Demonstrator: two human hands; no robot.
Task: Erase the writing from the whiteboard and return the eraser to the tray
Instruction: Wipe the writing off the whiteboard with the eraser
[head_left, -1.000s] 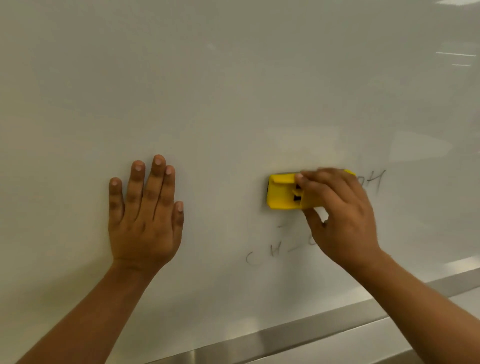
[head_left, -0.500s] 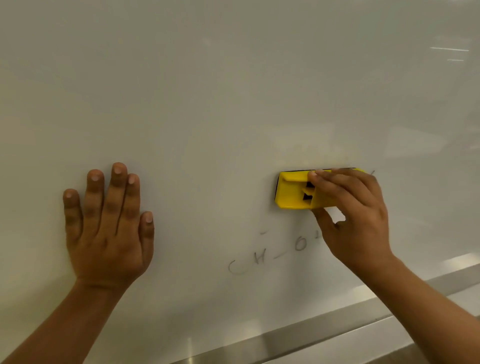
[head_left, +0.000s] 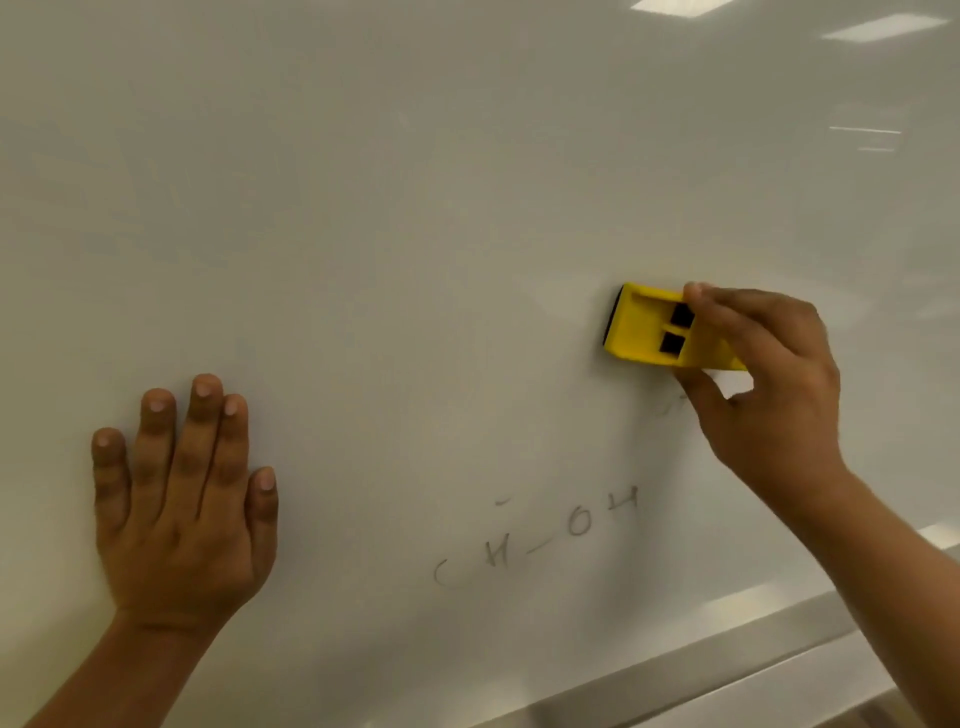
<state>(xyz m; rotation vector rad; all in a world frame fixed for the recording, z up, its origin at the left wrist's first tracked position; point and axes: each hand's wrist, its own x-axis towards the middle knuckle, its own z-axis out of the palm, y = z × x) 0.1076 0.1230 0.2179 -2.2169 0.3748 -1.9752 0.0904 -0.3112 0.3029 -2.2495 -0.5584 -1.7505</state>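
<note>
A white whiteboard (head_left: 415, 208) fills the view. My right hand (head_left: 763, 395) grips a yellow eraser (head_left: 649, 330) and holds it flat against the board at the right. Below it, faint grey writing "CH-OH" (head_left: 540, 535) remains on the board, and a small smudge (head_left: 670, 402) shows beside my thumb. My left hand (head_left: 182, 509) rests flat on the board at the lower left, its fingers side by side, holding nothing. A metal tray (head_left: 753, 639) runs along the board's bottom edge at the lower right.
Ceiling lights reflect in the board's upper right corner. Below the tray a pale ledge (head_left: 810, 686) slants toward the right edge.
The eraser and my right hand have shifted right and upward across the board, and the "OH" that stood at the eraser's right end is gone. The lower "CH-OH" line is now fully uncovered.
</note>
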